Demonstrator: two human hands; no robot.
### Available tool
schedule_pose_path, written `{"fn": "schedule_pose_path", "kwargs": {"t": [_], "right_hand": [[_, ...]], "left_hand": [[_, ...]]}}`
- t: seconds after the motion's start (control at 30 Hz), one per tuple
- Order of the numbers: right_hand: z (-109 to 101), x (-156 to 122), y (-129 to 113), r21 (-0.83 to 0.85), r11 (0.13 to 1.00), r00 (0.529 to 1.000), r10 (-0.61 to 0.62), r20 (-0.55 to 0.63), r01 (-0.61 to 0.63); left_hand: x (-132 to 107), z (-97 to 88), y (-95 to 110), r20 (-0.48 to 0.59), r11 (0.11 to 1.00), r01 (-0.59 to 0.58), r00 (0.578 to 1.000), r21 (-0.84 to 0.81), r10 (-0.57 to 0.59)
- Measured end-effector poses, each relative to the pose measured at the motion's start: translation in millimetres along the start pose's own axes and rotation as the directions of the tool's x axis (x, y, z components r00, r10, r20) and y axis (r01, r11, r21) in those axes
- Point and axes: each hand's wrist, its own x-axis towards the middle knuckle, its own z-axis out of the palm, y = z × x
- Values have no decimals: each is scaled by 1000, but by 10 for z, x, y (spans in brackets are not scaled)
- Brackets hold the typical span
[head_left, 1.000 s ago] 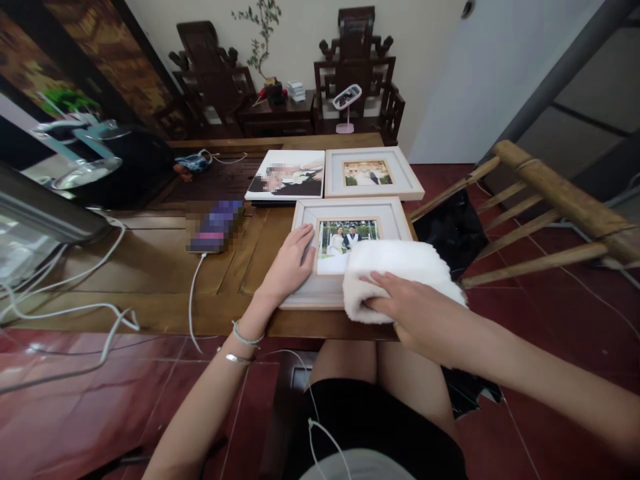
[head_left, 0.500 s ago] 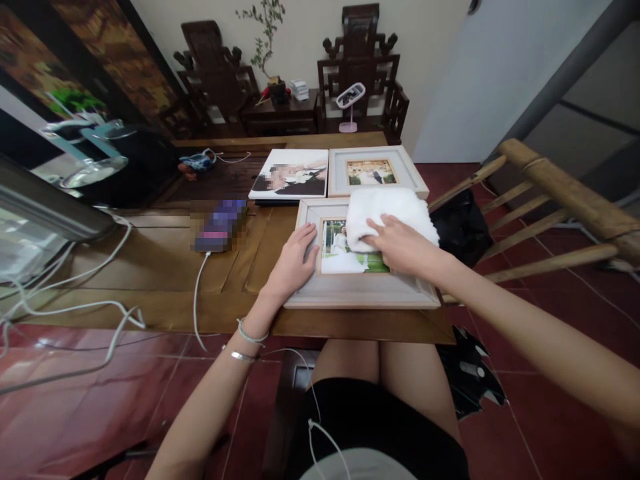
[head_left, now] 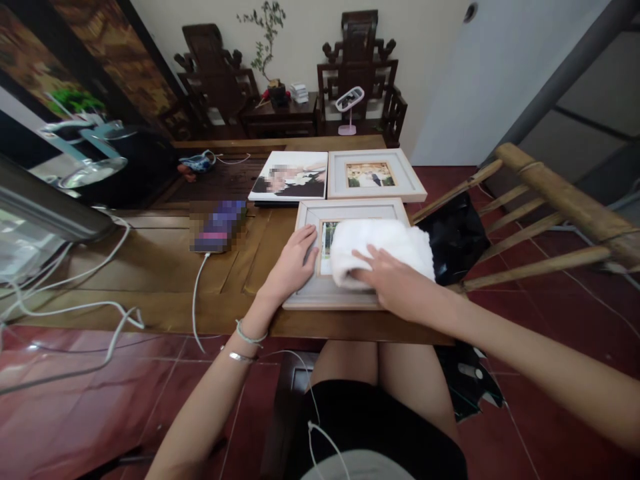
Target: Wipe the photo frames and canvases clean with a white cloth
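Stretching L to R, wooden tabletop (head_left: 160,280) carries pale photo frame (head_left: 317,295) nr its front R corner, 2nd frame (head_left: 370,175) nr back R corner. White fluffy cloth (head_left: 383,243) covers most of 1st frame's pic (head_left: 327,239). R hand (head_left: 397,283) grips cloth, fingers curled at its L fold; L hand (head_left: 295,263), thumb spread, flat on frame's L side, holding nothing.

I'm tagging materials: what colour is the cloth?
The fluffy cloth is white, best seen in the head view.
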Motion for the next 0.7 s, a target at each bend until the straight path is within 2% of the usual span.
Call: {"fn": "schedule_pose_path", "kwargs": {"t": [0.07, 0.17, 0.27, 0.33, 0.43, 0.57, 0.7], "right_hand": [[99, 208, 272, -33, 998, 996, 56, -75, -59], [126, 514, 631, -114, 982, 980, 134, -145, -151], [90, 693, 747, -191, 966, 980, 154, -128, -176], [69, 687, 666, -214, 967, 990, 121, -73, -134], [20, 487, 394, -187, 980, 997, 73, 31, -66], [-158, 52, -4, -31, 999, 986, -18, 166, 24], [-334, -215, -290, 118, 985, 968, -152, 201, 130]], "left_hand": [[0, -2, -9, 5, 1000, 0, 1000, -5, 0], [-2, -5, -21, 2, 1000, -5, 1000, -20, 5], [-5, -8, -25, -5, 1000, -5, 1000, -27, 5], [-6, -5, -24, -8, 1000, 2, 1000, -27, -2], [-7, 5, -22, -17, 999, 12, 1000, -31, -12], [-7, 18, -20, -27, 999, 11, 1000, -30, -12], [-2, 20, -18, -26, 1000, 11, 1000, -23, -12]]}}
